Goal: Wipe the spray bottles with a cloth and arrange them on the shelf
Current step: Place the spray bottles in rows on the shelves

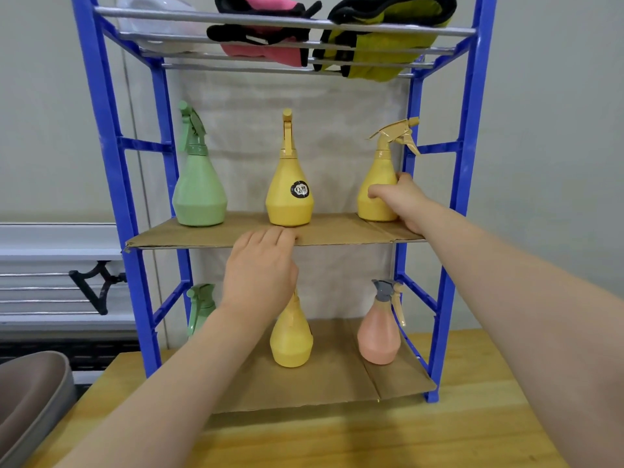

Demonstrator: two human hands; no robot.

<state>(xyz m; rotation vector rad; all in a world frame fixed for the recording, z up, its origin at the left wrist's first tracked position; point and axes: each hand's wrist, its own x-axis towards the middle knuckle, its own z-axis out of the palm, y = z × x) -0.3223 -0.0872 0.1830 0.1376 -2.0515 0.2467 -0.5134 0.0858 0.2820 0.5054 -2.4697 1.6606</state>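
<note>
A blue shelf rack (111,170) stands on a wooden table. Its middle shelf (189,236), lined with cardboard, carries a green spray bottle (199,190), a yellow bottle with a black sticker (288,194) and another yellow spray bottle (376,190) at the right. My right hand (401,201) grips the body of that right yellow bottle, which stands upright on the shelf. My left hand (260,268) rests with its fingertips on the front edge of the middle shelf. The lower shelf holds a green bottle (201,307), a yellow bottle (290,339) partly behind my left hand, and a pink bottle (380,329).
On the top rail shelf lie a pink cloth (270,28), a yellow-green cloth (385,38) and a white plastic thing (152,15). A grey-brown basin (30,396) sits at the lower left. The wooden table (371,434) extends in front of the rack.
</note>
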